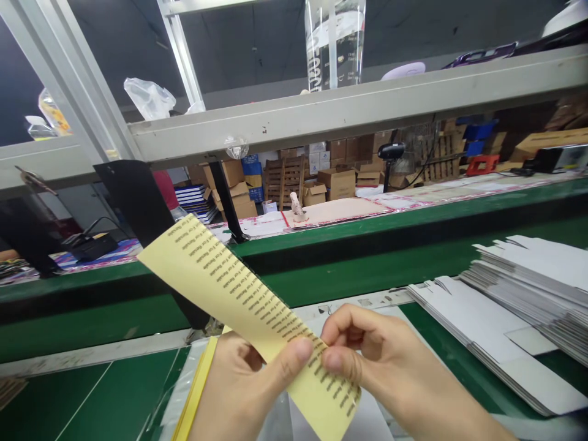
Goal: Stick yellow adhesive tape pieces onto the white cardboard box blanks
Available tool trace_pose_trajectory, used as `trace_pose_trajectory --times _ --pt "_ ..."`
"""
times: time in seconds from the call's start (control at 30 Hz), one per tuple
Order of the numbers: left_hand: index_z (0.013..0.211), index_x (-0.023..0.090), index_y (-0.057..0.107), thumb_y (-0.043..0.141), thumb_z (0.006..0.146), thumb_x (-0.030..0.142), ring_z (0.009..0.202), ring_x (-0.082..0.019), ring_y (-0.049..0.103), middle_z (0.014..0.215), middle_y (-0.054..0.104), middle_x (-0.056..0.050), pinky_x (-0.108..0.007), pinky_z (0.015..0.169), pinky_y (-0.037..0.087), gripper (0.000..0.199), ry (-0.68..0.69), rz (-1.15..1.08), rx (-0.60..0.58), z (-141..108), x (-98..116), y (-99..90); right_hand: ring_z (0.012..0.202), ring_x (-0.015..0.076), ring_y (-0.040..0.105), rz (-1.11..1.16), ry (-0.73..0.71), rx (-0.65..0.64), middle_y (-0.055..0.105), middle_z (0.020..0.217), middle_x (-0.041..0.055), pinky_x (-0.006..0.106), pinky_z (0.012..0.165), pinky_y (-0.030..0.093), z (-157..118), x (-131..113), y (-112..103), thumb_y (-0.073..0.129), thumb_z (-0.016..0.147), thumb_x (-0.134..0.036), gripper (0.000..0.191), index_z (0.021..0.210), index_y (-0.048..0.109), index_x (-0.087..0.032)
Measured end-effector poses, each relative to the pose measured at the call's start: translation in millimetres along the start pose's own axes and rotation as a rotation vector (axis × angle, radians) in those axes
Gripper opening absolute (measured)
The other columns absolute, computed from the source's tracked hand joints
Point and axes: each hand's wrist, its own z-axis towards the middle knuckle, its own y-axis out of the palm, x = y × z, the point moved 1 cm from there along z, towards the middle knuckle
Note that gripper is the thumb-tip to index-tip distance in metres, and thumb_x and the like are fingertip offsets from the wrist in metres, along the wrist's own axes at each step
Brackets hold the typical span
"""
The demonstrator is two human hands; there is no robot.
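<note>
A yellow sheet (215, 285) with a column of clear labels printed "Not For Resale" slants across the middle of the view. My left hand (257, 380) holds it from below, its thumb pressed on the face of the sheet. My right hand (367, 355) pinches the labels at the sheet's right edge between thumb and forefinger. Whether a label has come loose there is too small to tell. Beside my left wrist lies a yellow-edged stack (197, 389). Under the sheet, a white surface (349, 416) partly shows between my hands.
Flat white cartons (487, 337) lie stacked on the right of the green work surface (119, 392). Across the back runs a green ledge (321, 263), with a grey metal beam (275, 125) above it. A clear measuring jug (335, 46) stands on the beam. Cardboard boxes (337, 184) are beyond.
</note>
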Motion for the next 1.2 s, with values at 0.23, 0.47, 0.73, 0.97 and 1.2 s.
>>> trace_pose_trajectory --times 0.23,0.47,0.73,0.97,1.2 --pt "0.077 0.013 0.071 0.067 0.065 0.036 0.059 -0.019 0.064 0.065 0.069 -0.007 -0.021 0.052 0.050 0.026 0.021 -0.025 0.059 1 -3 -2.7 0.067 0.0091 0.049 0.082 0.053 -0.079 0.056 0.070 -0.0033 0.018 0.059 0.039 4 -3 1 0.069 0.066 -0.026 0.019 0.077 0.056 -0.018" --pt "0.073 0.013 0.070 0.070 0.062 0.035 0.057 -0.018 0.061 0.061 0.067 -0.006 -0.022 0.049 0.049 0.024 0.045 -0.107 0.201 4 -7 -6.9 0.065 0.0093 0.048 -0.091 0.011 0.026 0.054 0.066 -0.0039 0.019 0.058 0.036 2 2 10 0.058 0.076 -0.029 0.017 0.065 0.054 -0.017" --pt "0.065 0.011 0.067 0.071 0.060 0.036 0.055 -0.017 0.062 0.055 0.066 -0.006 -0.020 0.048 0.049 0.026 0.014 -0.194 0.222 5 -9 2.4 0.059 0.0098 0.051 0.131 0.066 -0.274 0.055 0.061 -0.0003 0.020 0.058 0.039 -1 0 9 0.048 0.081 -0.039 0.031 0.066 0.055 -0.013" --pt "0.067 0.012 0.068 0.076 0.050 0.038 0.062 -0.018 0.064 0.066 0.070 -0.005 -0.018 0.053 0.052 0.032 0.096 -0.178 0.528 10 -16 -3.0 0.073 0.0112 0.051 -0.096 -0.131 0.127 0.055 0.074 -0.0038 0.019 0.065 0.039 3 4 7 0.064 0.070 -0.033 0.017 0.073 0.053 -0.020" --pt "0.066 0.013 0.067 0.077 0.048 0.038 0.059 -0.020 0.063 0.063 0.068 -0.005 -0.023 0.052 0.053 0.032 0.113 -0.336 0.414 7 -21 -3.0 0.062 0.0099 0.049 -0.215 -0.200 0.148 0.051 0.063 -0.0027 0.020 0.059 0.037 -1 -3 9 0.049 0.081 -0.036 0.027 0.062 0.055 -0.018"
